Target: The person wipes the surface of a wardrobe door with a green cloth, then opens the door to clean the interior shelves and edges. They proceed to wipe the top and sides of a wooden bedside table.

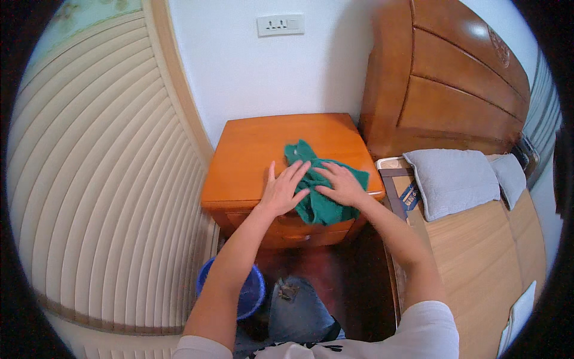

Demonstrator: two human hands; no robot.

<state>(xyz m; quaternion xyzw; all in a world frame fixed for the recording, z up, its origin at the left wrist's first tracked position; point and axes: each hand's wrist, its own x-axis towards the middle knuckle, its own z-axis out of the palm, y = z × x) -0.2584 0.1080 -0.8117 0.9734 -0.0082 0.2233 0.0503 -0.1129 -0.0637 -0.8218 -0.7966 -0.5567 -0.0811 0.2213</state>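
Note:
A crumpled green cloth [325,208] lies on the orange-brown wooden nightstand [251,152] and hangs over its front edge. My right hand [341,185] rests on the cloth with its fingers spread. Just left of it, my left hand [283,190] has its fingers apart, its fingertips and thumb at the cloth's left side. Neither hand is closed around the fabric. Below the overhanging cloth, a drawer front with a metal handle [298,238] shows in part.
A blue bucket [258,296] stands on the dark red floor, left of my knee. On the right are a wooden headboard [457,98] and a bed mat [480,247] with grey pillows [453,179]. A ribbed cream panel [103,202] fills the left. A wall socket [280,25] sits above.

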